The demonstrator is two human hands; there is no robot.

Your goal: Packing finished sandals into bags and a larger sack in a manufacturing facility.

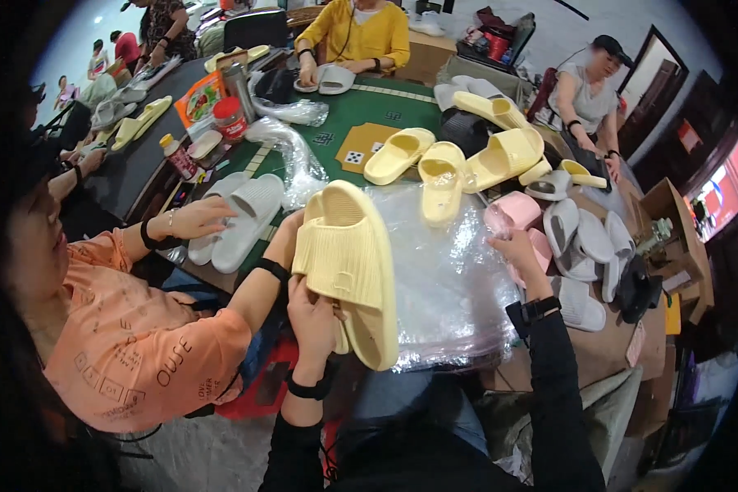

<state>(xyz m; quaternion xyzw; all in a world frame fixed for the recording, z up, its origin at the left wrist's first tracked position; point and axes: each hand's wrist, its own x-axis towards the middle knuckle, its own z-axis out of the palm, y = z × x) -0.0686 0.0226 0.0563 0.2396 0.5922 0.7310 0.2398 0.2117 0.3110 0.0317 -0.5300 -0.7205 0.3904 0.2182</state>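
My left hand grips a pair of pale yellow ribbed slippers, held upright over the table's near edge. A co-worker in an orange shirt has one hand on the far side of the same pair. My right hand reaches out to the right and closes on a pink slipper at the edge of a stack of clear plastic bags. Both my forearms are in black sleeves, with a watch on the right wrist.
More yellow slippers lie on the green table mat. White slippers sit under the co-worker's other hand. Grey-white slippers are piled at right. Two other people sit at the far side. Bottles and a jar stand at left.
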